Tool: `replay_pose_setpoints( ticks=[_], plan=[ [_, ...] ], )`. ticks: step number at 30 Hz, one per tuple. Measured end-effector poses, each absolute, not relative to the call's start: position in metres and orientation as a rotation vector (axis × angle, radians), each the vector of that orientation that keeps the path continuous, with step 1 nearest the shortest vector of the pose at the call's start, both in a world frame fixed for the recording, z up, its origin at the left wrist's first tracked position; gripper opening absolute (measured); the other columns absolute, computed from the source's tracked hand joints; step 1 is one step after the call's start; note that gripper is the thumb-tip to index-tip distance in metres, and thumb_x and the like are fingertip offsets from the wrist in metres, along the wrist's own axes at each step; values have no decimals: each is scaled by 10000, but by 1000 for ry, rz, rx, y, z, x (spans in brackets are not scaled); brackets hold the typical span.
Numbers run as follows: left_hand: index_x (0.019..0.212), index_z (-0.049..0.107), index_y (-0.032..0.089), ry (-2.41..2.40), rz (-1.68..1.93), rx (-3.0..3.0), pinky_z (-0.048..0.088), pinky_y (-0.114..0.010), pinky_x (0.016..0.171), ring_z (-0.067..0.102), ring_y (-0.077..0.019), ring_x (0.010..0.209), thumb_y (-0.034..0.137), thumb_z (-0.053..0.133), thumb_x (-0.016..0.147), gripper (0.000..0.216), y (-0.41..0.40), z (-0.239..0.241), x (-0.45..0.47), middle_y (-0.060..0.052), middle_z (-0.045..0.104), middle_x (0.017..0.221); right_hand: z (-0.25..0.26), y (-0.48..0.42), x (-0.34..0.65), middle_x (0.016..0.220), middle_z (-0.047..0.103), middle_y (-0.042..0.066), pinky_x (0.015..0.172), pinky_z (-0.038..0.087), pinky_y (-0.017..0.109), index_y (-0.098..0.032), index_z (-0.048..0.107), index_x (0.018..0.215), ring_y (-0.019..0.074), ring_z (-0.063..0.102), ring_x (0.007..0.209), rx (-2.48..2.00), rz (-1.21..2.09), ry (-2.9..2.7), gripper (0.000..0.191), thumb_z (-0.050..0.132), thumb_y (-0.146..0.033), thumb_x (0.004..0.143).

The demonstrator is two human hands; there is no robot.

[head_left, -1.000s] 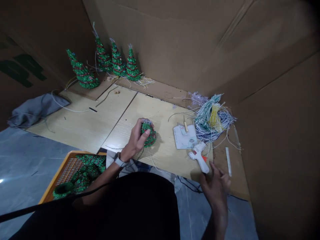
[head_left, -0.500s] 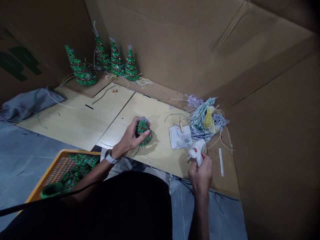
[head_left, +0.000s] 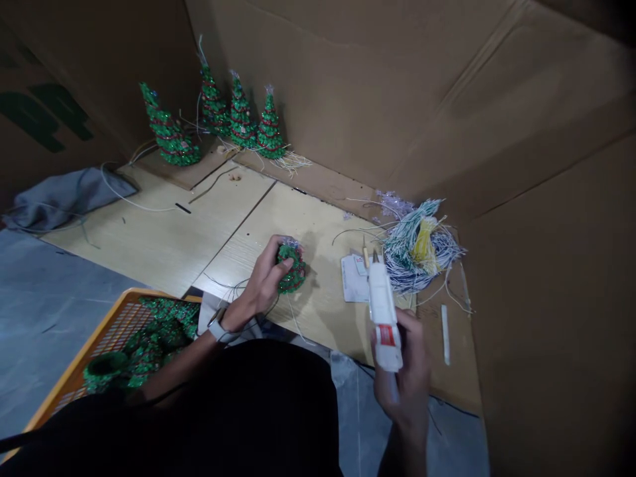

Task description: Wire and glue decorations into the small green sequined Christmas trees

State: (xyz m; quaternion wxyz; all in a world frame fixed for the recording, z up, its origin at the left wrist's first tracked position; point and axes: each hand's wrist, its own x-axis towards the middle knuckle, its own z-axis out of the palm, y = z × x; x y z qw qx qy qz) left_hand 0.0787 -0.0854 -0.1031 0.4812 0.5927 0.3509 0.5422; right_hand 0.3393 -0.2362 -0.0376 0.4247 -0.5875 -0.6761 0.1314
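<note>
Wrapped around a small green tinsel Christmas tree (head_left: 292,270), my left hand (head_left: 265,281) keeps it just over the table, its silvery top showing above the fingers. My right hand (head_left: 410,371) is closed on the handle of a white glue gun (head_left: 381,305) with a red label; its nozzle points away from me. Beyond the nozzle lie a white card (head_left: 354,281) and a thin tool with a pale yellow handle (head_left: 366,257). A bundle of green, white and blue cords with a yellow tie (head_left: 422,242) sits to the right of them.
Several finished-looking trees (head_left: 271,129) stand along the cardboard wall at the back left. An orange basket (head_left: 74,371) of green trees is at my left. Purple glittery pieces (head_left: 395,202) lie by the wall, a grey cloth (head_left: 64,195) on the table's left end.
My right hand has raised the glue gun and turned it so that its nozzle points forward. The left hand still holds the tree, slightly rotated. The view has shifted a little.
</note>
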Motion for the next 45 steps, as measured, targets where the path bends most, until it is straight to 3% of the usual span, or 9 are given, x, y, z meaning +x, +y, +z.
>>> replay_pose_setpoints(
  ticks=[5,9,16,19,27,45],
  plan=[
    [1236,649,239,880,1368,1490,605,-428,857,673,-244,958,448,592,1026,302,-85,-104,79,-76,697,1106,-28,-232,333,1098,640,62,803,537,383,-248,594,1388,257,642,944,-1436,447,-1770,487,598,-205,903],
    [1242,637,246,897,1374,1477,617,-427,784,677,-238,902,437,568,1026,296,-86,-105,82,-83,689,1123,-20,-228,326,1123,694,73,800,566,391,-263,617,1368,264,687,953,-1417,448,-1823,423,585,-221,948],
    [1202,633,240,946,1422,1519,616,-460,842,682,-264,978,428,555,1001,286,-84,-108,86,-87,701,1126,2,-215,313,931,713,15,676,581,316,-279,691,1241,194,696,767,-1376,480,-1898,222,664,-231,1025],
    [1199,629,240,961,1441,1537,624,-456,821,676,-266,970,431,540,1009,284,-84,-109,87,-89,700,1104,6,-207,309,917,756,10,691,619,305,-254,724,1180,175,722,734,-1348,529,-1903,136,689,-268,1049],
    [1195,637,231,973,1483,1567,628,-446,796,678,-264,952,506,545,1032,332,-84,-111,89,-98,708,1076,4,-192,301,991,843,50,764,676,342,-234,766,1135,225,826,872,-1348,454,-1941,120,683,-293,1069],
    [1273,623,218,934,1467,1630,602,-437,808,686,-276,1020,526,544,1073,376,-83,-119,85,-130,711,1167,-5,-179,296,1052,851,74,811,630,321,-207,773,1168,220,817,944,-1398,399,-2032,193,644,-335,1102]
  ],
)
